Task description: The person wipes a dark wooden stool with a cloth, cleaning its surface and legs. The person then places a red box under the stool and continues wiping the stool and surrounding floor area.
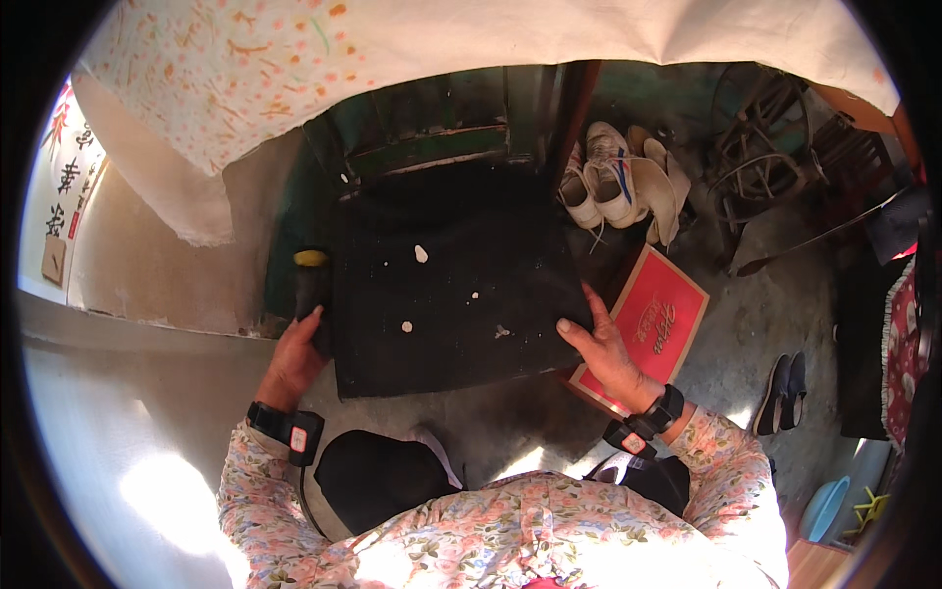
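Observation:
A black flat panel (449, 294) with several pale patches and specks on its surface fills the middle of the view. My right hand (609, 357) grips its right edge, with the thumb on top and fingers partly hidden beyond the edge. At the panel's left side, my left hand (296, 357) is closed around a dark cylindrical object (312, 287) with a yellow end. I cannot tell exactly what that object is. A red cardboard box (647, 324) bearing writing lies on the floor just beyond my right hand, partly covered by it.
White sneakers (609, 180) and other pale footwear (659, 184) stand behind the box. Dark slippers (780, 394) and a blue basin (824, 508) are at the right. A pale printed cloth (272, 81) hangs across the top. A wheel-like metal frame (765, 154) stands at the back right.

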The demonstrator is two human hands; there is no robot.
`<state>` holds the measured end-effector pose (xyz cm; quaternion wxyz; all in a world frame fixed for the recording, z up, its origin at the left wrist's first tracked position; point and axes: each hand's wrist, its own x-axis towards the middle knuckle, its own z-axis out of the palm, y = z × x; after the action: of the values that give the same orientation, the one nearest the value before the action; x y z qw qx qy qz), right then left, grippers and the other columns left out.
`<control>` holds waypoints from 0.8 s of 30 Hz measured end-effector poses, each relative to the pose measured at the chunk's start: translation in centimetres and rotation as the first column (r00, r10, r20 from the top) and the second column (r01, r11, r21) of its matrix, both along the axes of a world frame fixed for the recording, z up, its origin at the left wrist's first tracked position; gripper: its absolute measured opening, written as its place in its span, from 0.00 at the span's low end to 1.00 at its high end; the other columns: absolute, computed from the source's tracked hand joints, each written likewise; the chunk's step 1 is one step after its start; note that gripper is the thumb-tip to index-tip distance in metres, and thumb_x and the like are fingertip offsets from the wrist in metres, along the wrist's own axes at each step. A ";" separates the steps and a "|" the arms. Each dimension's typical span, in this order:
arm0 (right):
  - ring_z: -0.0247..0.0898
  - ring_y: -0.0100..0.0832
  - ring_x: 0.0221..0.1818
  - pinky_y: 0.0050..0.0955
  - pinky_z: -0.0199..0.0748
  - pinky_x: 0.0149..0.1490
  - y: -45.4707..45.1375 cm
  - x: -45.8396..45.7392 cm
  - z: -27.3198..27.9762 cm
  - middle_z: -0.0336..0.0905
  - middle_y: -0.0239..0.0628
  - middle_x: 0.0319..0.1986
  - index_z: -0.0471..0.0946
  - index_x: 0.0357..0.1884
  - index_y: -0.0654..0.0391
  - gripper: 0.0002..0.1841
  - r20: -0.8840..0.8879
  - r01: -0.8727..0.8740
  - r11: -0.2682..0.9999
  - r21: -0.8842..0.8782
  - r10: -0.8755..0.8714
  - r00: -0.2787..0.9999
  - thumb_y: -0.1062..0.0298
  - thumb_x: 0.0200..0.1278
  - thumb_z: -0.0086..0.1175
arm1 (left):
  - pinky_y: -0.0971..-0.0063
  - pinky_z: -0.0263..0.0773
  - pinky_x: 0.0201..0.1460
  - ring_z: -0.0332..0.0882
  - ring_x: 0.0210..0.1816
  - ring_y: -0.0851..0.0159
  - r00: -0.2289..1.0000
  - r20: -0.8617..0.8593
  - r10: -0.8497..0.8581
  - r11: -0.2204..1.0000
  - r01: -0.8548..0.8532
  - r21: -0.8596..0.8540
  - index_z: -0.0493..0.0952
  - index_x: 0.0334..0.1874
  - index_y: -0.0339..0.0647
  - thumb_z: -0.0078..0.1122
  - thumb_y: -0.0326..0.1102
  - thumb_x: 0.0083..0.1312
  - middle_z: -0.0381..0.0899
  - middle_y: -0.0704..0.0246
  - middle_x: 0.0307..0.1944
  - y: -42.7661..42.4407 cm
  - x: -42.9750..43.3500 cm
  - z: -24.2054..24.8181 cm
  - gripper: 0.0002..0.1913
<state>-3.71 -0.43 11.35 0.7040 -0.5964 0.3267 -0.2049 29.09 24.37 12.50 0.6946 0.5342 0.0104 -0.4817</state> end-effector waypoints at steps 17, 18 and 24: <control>0.70 0.28 0.43 0.26 0.68 0.49 -9.5 11.2 -1.6 0.76 0.38 0.42 0.69 0.53 0.65 0.27 0.192 0.103 0.995 -0.007 -0.100 0.976 0.62 0.53 0.59 | 0.62 0.71 0.56 0.75 0.50 0.59 0.985 0.160 -0.061 0.991 0.040 0.128 0.69 0.56 0.36 0.49 0.40 0.68 0.75 0.62 0.51 -11.0 8.6 -1.0 0.19; 0.70 0.28 0.43 0.26 0.68 0.49 -9.7 11.5 -1.5 0.76 0.38 0.42 0.69 0.53 0.65 0.27 0.198 0.100 0.995 0.007 -0.099 0.975 0.61 0.53 0.60 | 0.62 0.71 0.55 0.75 0.50 0.59 0.980 0.184 -0.074 0.990 0.049 0.134 0.69 0.56 0.36 0.49 0.39 0.68 0.75 0.61 0.51 -11.4 9.0 -1.0 0.19; 0.71 0.31 0.42 0.29 0.69 0.46 -10.2 11.2 -1.2 0.76 0.41 0.41 0.69 0.54 0.66 0.32 0.096 0.148 0.979 -0.138 -0.136 0.986 0.54 0.50 0.62 | 0.61 0.73 0.53 0.76 0.48 0.59 0.949 0.268 0.165 0.966 -0.210 0.153 0.68 0.55 0.37 0.48 0.42 0.68 0.76 0.62 0.50 -7.3 8.9 -1.7 0.19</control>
<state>7.51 -10.64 10.13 0.6558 -0.6116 0.3222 -0.3034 37.96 17.05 10.76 0.6820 0.6482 0.0160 -0.3383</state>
